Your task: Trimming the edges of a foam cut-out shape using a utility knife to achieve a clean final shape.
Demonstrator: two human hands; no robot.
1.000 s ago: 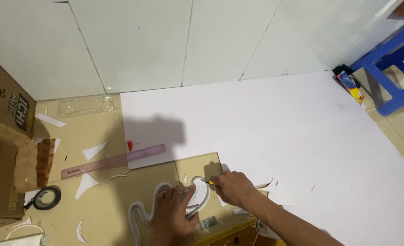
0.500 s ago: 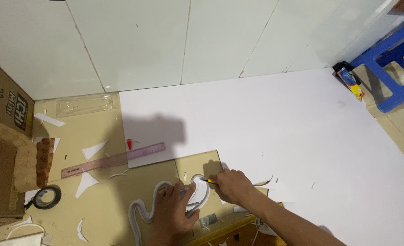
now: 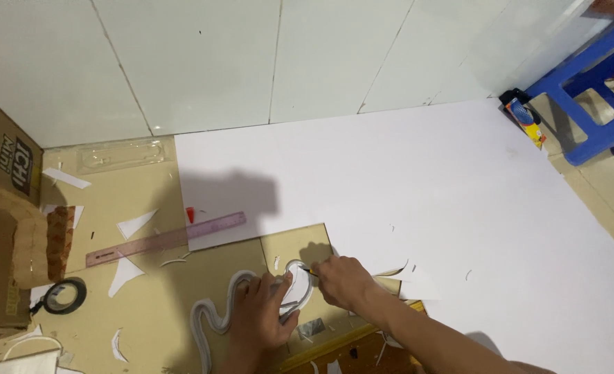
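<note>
White board (image 3: 404, 180), pinkish ruler (image 3: 167, 239), blue stool (image 3: 591, 90)

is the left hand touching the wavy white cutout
Touching. The head view shows the left hand pressed flat on the wavy white cutout, its fingers lying over the curve with no gap visible, beside the right hand.

Brown cardboard box (image 3: 2, 228) with printed side, far left edge of floor. Clear plastic package tray (image 3: 121, 154) by wall. Small blue-yellow packet (image 3: 526, 119) at white sheet's far right corner.
</note>
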